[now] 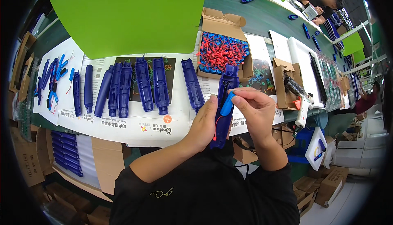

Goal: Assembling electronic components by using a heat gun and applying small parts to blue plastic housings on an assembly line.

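In the head view the left hand (204,122) wraps around the lower half of a dark blue plastic housing (224,102), fingers closed on it and holding it upright above the table edge, just over the person's chest. The right hand (254,107) comes in from the other side, its thumb and fingertips pinched shut on a lighter blue insert (227,103) that sits against the open face of the housing, about halfway up, right beside the left thumb. A thin red wire (215,126) hangs from the insert down past the left palm. Beyond the grip, further from the body, an open cardboard box (223,20) holds more blue parts tangled with red wires. To the left of the grip a row of matching blue housings (143,84) lies side by side on white sheets. To the right of the grip stands a white glue gun (303,110), near a smaller cardboard box (282,82)
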Demonstrator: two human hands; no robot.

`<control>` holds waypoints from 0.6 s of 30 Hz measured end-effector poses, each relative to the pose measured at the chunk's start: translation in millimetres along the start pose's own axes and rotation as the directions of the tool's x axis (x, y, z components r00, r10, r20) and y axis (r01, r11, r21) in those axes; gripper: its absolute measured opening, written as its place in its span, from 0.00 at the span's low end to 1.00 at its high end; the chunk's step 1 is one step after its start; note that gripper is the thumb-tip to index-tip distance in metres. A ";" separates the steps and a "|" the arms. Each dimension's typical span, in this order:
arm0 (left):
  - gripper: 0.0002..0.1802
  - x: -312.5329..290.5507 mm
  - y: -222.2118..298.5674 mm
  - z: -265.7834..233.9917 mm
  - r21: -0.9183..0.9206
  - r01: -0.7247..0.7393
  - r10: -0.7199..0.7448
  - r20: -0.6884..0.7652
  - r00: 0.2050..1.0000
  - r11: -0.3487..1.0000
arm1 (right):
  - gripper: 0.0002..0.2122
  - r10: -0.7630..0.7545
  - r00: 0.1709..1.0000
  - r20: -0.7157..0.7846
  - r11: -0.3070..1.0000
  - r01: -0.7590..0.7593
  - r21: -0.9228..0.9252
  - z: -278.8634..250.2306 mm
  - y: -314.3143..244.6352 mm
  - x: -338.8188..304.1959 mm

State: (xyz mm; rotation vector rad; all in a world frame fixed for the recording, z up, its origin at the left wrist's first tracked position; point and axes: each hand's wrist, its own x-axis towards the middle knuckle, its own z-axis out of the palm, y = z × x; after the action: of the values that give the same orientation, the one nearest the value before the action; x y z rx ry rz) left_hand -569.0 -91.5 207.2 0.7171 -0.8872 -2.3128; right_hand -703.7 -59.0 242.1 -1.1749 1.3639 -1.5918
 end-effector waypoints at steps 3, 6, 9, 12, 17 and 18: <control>0.30 0.6 -0.7 0.2 0.004 -0.017 0.017 0.006 1.000 1.000 | 0.07 -0.078 0.997 0.012 0.993 0.079 -0.091 -1.3 4.2 1.1; 0.30 1.1 -1.7 0.8 0.006 -0.037 0.037 0.007 0.999 0.999 | 0.08 -0.161 0.987 0.021 0.977 0.163 -0.135 -0.5 9.7 1.2; 0.29 1.1 -1.4 3.0 0.028 -0.047 0.048 -0.005 0.999 0.998 | 0.08 -0.251 0.968 -0.011 0.956 0.247 -0.159 3.4 14.9 -1.0; 0.26 -1.9 -1.5 4.6 0.064 -0.097 0.097 0.008 0.995 0.993 | 0.09 -0.318 0.947 -0.036 0.906 0.293 -0.306 4.3 18.3 -0.9; 0.21 -7.4 1.6 7.8 0.189 -0.187 0.190 0.002 0.982 0.964 | 0.09 -0.212 0.977 0.037 0.941 0.214 -0.263 -2.9 16.5 -0.5; 0.19 -6.5 1.7 11.1 0.211 -0.204 0.211 -0.010 0.977 0.956 | 0.09 -0.195 0.979 0.060 0.946 0.204 -0.252 -4.1 14.1 0.7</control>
State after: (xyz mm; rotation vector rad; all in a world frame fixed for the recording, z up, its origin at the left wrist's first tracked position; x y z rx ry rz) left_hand -571.1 -83.7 217.2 0.7090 -1.1464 -2.0375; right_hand -708.3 -60.8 228.3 -1.5310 1.5022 -1.5559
